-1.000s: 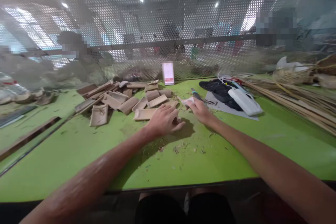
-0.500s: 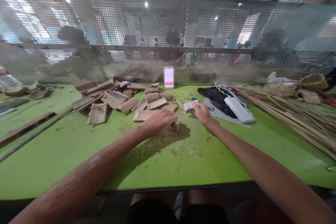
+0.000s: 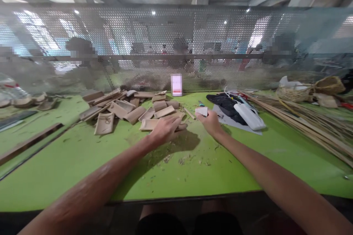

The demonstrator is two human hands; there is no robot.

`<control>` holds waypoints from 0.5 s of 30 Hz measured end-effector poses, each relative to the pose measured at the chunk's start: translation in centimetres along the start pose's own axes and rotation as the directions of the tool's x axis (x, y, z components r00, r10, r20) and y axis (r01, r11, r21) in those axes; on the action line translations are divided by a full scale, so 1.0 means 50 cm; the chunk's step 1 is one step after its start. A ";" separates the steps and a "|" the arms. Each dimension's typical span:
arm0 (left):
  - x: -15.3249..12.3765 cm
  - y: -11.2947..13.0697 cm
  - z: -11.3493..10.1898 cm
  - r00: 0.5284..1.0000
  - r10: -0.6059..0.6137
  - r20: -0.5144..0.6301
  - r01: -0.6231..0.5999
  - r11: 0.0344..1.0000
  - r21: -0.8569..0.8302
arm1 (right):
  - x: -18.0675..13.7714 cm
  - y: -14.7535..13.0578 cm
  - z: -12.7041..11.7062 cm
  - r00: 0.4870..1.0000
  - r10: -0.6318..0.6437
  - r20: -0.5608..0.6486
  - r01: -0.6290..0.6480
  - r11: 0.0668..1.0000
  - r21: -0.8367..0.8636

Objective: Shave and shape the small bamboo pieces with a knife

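Observation:
My left hand (image 3: pixel 164 130) is closed over a short split bamboo piece (image 3: pixel 182 127) held just above the green table. Most of that piece is hidden under my fingers. In my right hand (image 3: pixel 211 122) is a small white piece (image 3: pixel 202 111), flat-faced like a folded sheet, pinched between thumb and fingers. A gap separates the two hands. Just beyond my left hand lies a pile of similar bamboo pieces (image 3: pixel 134 115), several of them curved like shallow troughs. Shavings (image 3: pixel 181 161) are scattered on the table in front of me.
Right of my right hand lie a dark cloth (image 3: pixel 224 107) and a white power strip (image 3: pixel 249 116) on a grey sheet. Long bamboo strips (image 3: pixel 298 128) stretch along the right side. A phone-like screen (image 3: pixel 176 85) stands against the perforated metal partition (image 3: pixel 138 69). People sit beyond it.
My left hand has tilted the bamboo piece flatter, so less of its end shows. My right hand has turned the white piece slightly. The camera view has tipped up a little.

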State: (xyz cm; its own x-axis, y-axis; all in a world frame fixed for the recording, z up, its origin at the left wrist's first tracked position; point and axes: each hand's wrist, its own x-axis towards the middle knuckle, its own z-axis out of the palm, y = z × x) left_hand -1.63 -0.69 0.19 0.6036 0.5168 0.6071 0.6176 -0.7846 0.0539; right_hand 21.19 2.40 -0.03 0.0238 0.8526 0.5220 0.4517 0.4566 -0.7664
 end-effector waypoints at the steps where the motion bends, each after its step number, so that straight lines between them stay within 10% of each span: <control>1: 0.000 0.003 -0.001 0.997 -0.042 -0.058 0.040 0.999 -0.027 | 0.000 -0.002 0.001 1.000 -0.022 -0.004 0.022 1.000 -0.014; 5: 0.006 0.018 -0.001 0.939 -0.256 -0.229 0.179 0.934 -0.309 | -0.005 -0.011 0.004 0.993 -0.116 -0.021 0.114 0.989 -0.092; 10: 0.015 0.020 0.003 0.852 -0.494 -0.172 0.322 0.755 -0.571 | -0.016 -0.026 0.009 0.954 -0.296 0.037 0.298 0.938 -0.175; 15: 0.010 0.008 0.011 0.900 -0.430 -0.069 0.362 0.827 -0.430 | -0.027 -0.045 0.011 0.924 -0.361 0.129 0.379 0.910 -0.167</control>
State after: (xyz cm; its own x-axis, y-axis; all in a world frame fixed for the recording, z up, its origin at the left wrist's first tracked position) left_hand -0.80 -0.53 0.06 0.2431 0.7789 0.5780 0.5125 -0.6091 0.6053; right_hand 19.64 0.38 0.80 -0.2564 0.6554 0.7104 0.5690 0.6965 -0.4372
